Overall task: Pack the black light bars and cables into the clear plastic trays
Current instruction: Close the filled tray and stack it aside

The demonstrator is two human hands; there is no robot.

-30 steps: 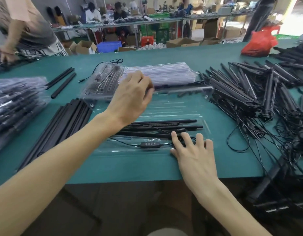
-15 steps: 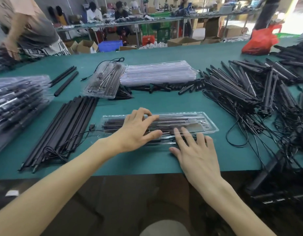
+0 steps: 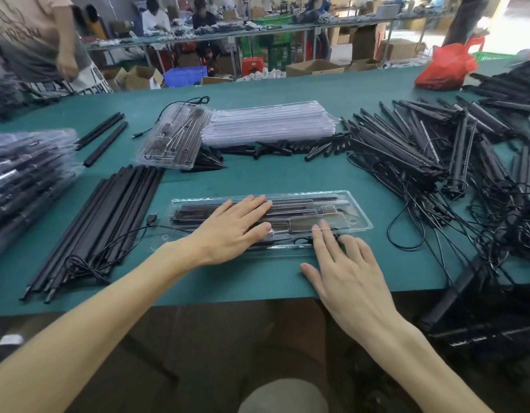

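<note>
1. Right now the clear plastic tray [image 3: 357, 217] lies lengthwise on the green worktop [image 3: 272, 180], just in front of the person, with black light bars [image 3: 305, 204] showing through its folded-over lid.
2. Both hands are flat and hold nothing: the left hand [image 3: 233, 231] presses straight fingers on the lid's left half, and the right hand [image 3: 344, 269] rests spread fingertips on the near right edge, thumb on the worktop.
3. The step looks like pressing the lid shut. Even pressure run along the rim should seat it better than one push in the middle.
4. A cable [image 3: 129, 234] with a USB plug [image 3: 152, 218] trails out of the tray's left end; I'd tuck it in first, or the edge may pinch it.
5. Around it lie a stack of empty trays [image 3: 269, 123] further back, a tangled heap of bars and cables [image 3: 421, 156] to the right, a neat bundle of bars [image 3: 108, 222] to the left, and packed trays [image 3: 25, 168] at far left.
6. Beyond the worktop, seated workers [image 3: 204, 16] sort goods among cartons.
</note>
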